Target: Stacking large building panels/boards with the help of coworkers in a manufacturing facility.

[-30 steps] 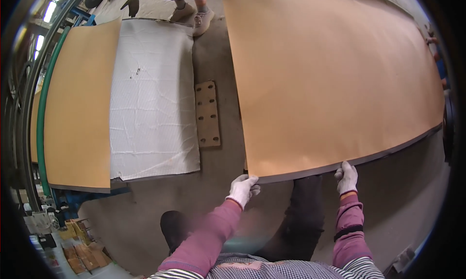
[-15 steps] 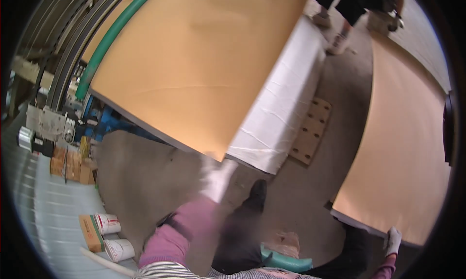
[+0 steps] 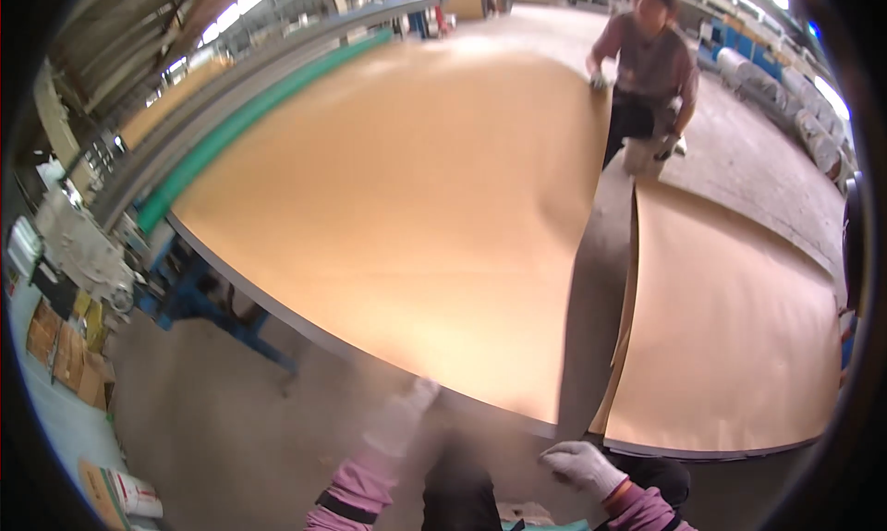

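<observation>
A large tan sheet [image 3: 416,226] with a dark grey edge spreads out in front of me, its near edge hanging over the floor. At that near edge, my left hand [image 3: 402,418], in a white glove and blurred, is closed with its fingertips on the sheet's rim. My right hand [image 3: 584,466], also gloved, is just below the sheet's near right corner. Its fingers are loosely bent and apart, with nothing visible in them. To the right lies a stack of similar tan sheets [image 3: 730,337], close to my right hand.
Across from me a co-worker [image 3: 647,60] has one gloved hand on the sheet's far right corner. A green roller [image 3: 268,106] and machine rails run along the left, above a blue frame [image 3: 199,295]. Cartons [image 3: 69,355] and a white tub [image 3: 136,494] stand at lower left.
My view has tilted up. The tan sheet has shifted right, hiding the white wrapped block. My right hand has left the right-hand stack's near edge and moved left toward the sheet's corner.
</observation>
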`<state>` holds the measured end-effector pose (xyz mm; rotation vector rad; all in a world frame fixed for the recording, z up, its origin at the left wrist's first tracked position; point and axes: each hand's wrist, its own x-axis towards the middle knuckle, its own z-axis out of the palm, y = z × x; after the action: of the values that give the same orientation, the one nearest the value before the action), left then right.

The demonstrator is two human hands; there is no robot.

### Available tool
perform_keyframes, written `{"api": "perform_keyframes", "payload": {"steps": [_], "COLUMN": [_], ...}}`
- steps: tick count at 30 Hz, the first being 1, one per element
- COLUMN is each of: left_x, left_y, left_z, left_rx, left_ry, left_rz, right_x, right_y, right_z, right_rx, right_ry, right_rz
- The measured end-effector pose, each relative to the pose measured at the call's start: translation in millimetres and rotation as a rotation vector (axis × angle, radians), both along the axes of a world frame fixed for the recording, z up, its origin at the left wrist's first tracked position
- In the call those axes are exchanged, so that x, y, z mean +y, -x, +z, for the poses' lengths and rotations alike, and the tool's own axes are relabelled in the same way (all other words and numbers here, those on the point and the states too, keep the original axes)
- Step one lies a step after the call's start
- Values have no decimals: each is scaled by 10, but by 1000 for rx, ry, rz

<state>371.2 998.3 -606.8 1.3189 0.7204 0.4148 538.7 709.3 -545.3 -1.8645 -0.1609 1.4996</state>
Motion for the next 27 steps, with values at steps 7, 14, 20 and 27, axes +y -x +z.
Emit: {"api": "perform_keyframes", "payload": {"steps": [7,14,20,27], "left_x": [-742,-1285,-1942,-2621], "left_y": [-452,-696,-883,-858], "left_z": [1659,2066,2357,2332], "left_rx": [-103,-313,-326,-148], "left_ry": [-133,-15,201,255], "left_rz": [-146,-246,-368,-556], "right_x": [-626,-938,-841,-1103], "right_y": [158,524,340,-166], "right_z": [341,1500,1874,1368], "right_rx": [-1086,-275,-72,-356], "right_ry": [-901,-769,-1116,-939], "right_rz": [595,-147,-509,-821]}}
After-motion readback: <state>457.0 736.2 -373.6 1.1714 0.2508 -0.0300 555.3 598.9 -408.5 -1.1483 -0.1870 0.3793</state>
